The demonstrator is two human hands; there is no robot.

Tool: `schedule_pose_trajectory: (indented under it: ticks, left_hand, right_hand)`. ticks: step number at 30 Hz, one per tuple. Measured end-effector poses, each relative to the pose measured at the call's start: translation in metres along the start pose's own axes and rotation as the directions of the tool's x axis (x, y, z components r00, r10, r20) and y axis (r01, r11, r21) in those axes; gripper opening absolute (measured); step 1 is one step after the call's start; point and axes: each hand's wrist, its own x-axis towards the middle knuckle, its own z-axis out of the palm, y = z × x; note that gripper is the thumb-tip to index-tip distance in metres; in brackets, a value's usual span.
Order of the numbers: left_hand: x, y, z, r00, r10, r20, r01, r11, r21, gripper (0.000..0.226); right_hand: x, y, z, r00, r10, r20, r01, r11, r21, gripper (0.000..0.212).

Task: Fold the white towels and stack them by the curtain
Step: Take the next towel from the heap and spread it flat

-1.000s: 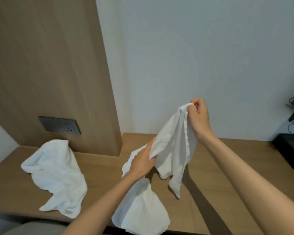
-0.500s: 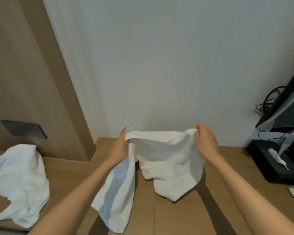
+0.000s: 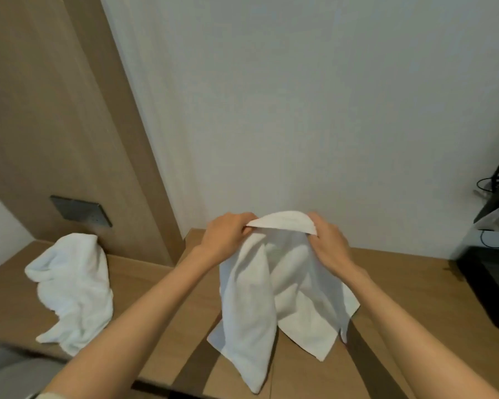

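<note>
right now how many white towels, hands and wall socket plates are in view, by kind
white towels: 2, the held towel and the crumpled towel
hands: 2, left hand and right hand
grey socket plate: 1
total: 5

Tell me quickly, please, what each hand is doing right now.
Left hand: grips the top edge of the white cloth towel.
Right hand: grips that same edge.
</note>
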Motion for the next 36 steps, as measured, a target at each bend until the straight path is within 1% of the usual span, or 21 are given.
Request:
schedule_pose_trajectory:
  ticks: [1, 3, 5, 6, 9, 11, 12, 13, 14, 15, 16, 17, 18, 19, 20, 22, 25, 28, 30, 32, 36]
  left_hand:
    - [0.000, -0.005, 0.001, 1.000, -0.016, 0.015, 0.015, 1.000, 0.019, 0.025]
    - [0.000, -0.013, 0.003, 0.998, -0.030, 0.057, 0.029, 0.999, 0.017, 0.024]
    - [0.000, -0.020, 0.004, 0.995, -0.059, 0.080, 0.060, 0.998, -0.009, 0.031]
    - [0.001, -0.023, 0.005, 0.993, -0.076, 0.087, 0.081, 0.996, -0.046, 0.036]
    - [0.008, -0.024, 0.009, 0.985, -0.140, 0.098, 0.160, 0.959, -0.233, 0.043]
    - [0.014, -0.020, 0.014, 0.971, -0.221, 0.094, 0.240, 0.869, -0.433, 0.044]
    - [0.017, -0.016, 0.017, 0.959, -0.266, 0.101, 0.279, 0.808, -0.520, 0.043]
    - [0.019, -0.012, 0.020, 0.948, -0.295, 0.117, 0.306, 0.750, -0.586, 0.042]
    - [0.022, -0.008, 0.025, 0.942, -0.301, 0.147, 0.324, 0.708, -0.628, 0.038]
    - [0.023, -0.004, 0.029, 0.941, -0.281, 0.189, 0.333, 0.677, -0.656, 0.031]
    - [0.023, -0.002, 0.037, 0.935, -0.251, 0.251, 0.355, 0.643, -0.679, 0.022]
    - [0.022, -0.001, 0.044, 0.922, -0.217, 0.321, 0.386, 0.596, -0.704, 0.017]
    - [0.018, -0.003, 0.054, 0.904, -0.193, 0.382, 0.422, 0.557, -0.716, 0.028]
    - [0.012, -0.004, 0.064, 0.891, -0.185, 0.414, 0.444, 0.535, -0.718, 0.045]
    - [0.005, -0.008, 0.074, 0.880, -0.203, 0.430, 0.466, 0.543, -0.699, 0.056]
    - [-0.012, -0.019, 0.093, 0.861, -0.268, 0.431, 0.503, 0.569, -0.651, 0.065]
    - [-0.036, -0.039, 0.118, 0.860, -0.333, 0.386, 0.509, 0.593, -0.623, 0.069]
    - [-0.048, -0.054, 0.138, 0.846, -0.439, 0.301, 0.525, 0.595, -0.609, 0.066]
    - [-0.051, -0.060, 0.151, 0.792, -0.525, 0.311, 0.590, 0.529, -0.610, 0.068]
    - [-0.051, -0.066, 0.163, 0.726, -0.586, 0.361, 0.661, 0.447, -0.603, 0.074]
    - [-0.041, -0.080, 0.184, 0.648, -0.653, 0.392, 0.725, 0.372, -0.579, 0.073]
  right_hand:
    - [0.005, -0.002, -0.008, 0.997, 0.013, -0.073, -0.011, 1.000, 0.019, 0.015]
    - [0.012, -0.007, -0.025, 0.972, 0.057, -0.228, -0.025, 0.990, 0.139, 0.019]
    - [0.019, -0.012, -0.043, 0.919, 0.143, -0.366, -0.055, 0.969, 0.240, 0.021]
    - [0.022, -0.013, -0.050, 0.888, 0.184, -0.422, -0.079, 0.964, 0.254, 0.020]
    - [0.026, -0.015, -0.060, 0.817, 0.212, -0.537, -0.134, 0.974, 0.180, 0.015]
    - [0.033, -0.014, -0.057, 0.812, 0.221, -0.541, -0.172, 0.975, 0.141, 0.014]
    - [0.039, -0.011, -0.052, 0.834, 0.237, -0.498, -0.199, 0.971, 0.129, 0.017]
    - [0.044, -0.007, -0.046, 0.875, 0.257, -0.411, -0.227, 0.966, 0.122, 0.023]
    - [0.047, -0.004, -0.040, 0.922, 0.272, -0.275, -0.244, 0.961, 0.132, 0.035]
    - [0.048, 0.000, -0.032, 0.956, 0.273, -0.106, -0.252, 0.952, 0.172, 0.051]
    - [0.046, 0.004, -0.024, 0.966, 0.254, 0.056, -0.260, 0.939, 0.224, 0.067]
    - [0.041, 0.010, -0.015, 0.957, 0.231, 0.177, -0.271, 0.931, 0.246, 0.077]
    - [0.034, 0.018, -0.007, 0.942, 0.218, 0.254, -0.278, 0.932, 0.231, 0.082]
    - [0.027, 0.029, 0.000, 0.927, 0.223, 0.302, -0.288, 0.939, 0.189, 0.082]
    - [0.020, 0.041, 0.007, 0.911, 0.242, 0.334, -0.301, 0.943, 0.139, 0.079]
    - [0.003, 0.066, 0.021, 0.873, 0.293, 0.390, -0.329, 0.944, 0.026, 0.069]
    - [-0.026, 0.097, 0.038, 0.821, 0.379, 0.427, -0.367, 0.923, -0.114, 0.050]
    - [-0.047, 0.117, 0.052, 0.792, 0.441, 0.422, -0.356, 0.896, -0.267, 0.042]
    - [-0.056, 0.123, 0.060, 0.758, 0.497, 0.422, -0.320, 0.848, -0.423, 0.043]
    - [-0.064, 0.128, 0.069, 0.752, 0.529, 0.393, -0.280, 0.796, -0.536, 0.040]
    - [-0.075, 0.136, 0.085, 0.807, 0.485, 0.337, -0.240, 0.791, -0.563, 0.030]
